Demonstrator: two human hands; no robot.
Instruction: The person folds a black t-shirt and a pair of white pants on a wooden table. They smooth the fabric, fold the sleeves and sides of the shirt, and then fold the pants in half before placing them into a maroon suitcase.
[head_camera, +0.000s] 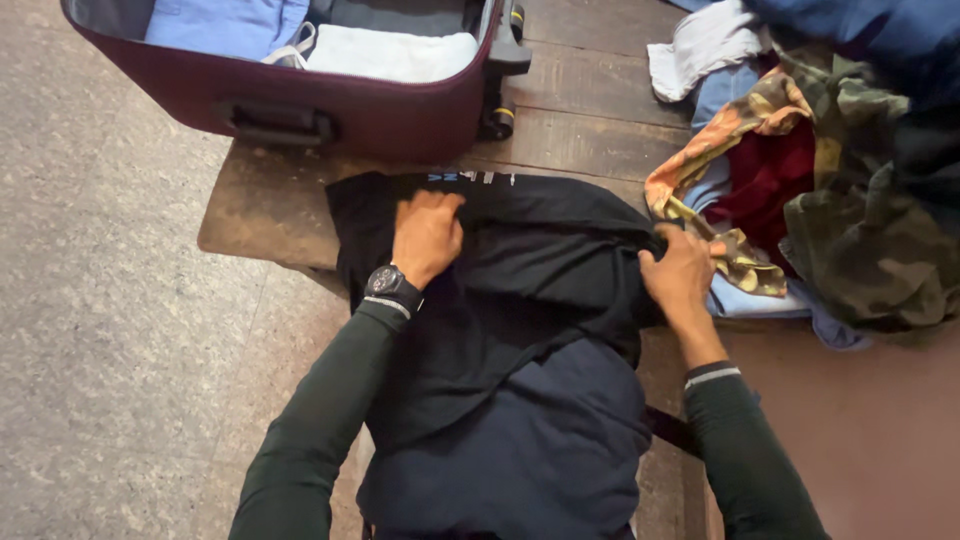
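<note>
Nearby, both hands (428, 235) (680, 275) seemingly gripping black garment (520, 250), between maroon suitcase (300, 100) and clothes pile (830, 190).

Black garment (520, 270) w/ light print, partly folded, draped over wooden bench edge, lap

light: dim, even, indoor, source unseen | shadows: soft, faint under the black garment (500, 270) | glare: slight sheen on floor (110, 300) left of left hand (428, 235) | focus: fair, mild softness throughout | dark cloth detail lost | edges: slight wide-angle stretch
</note>
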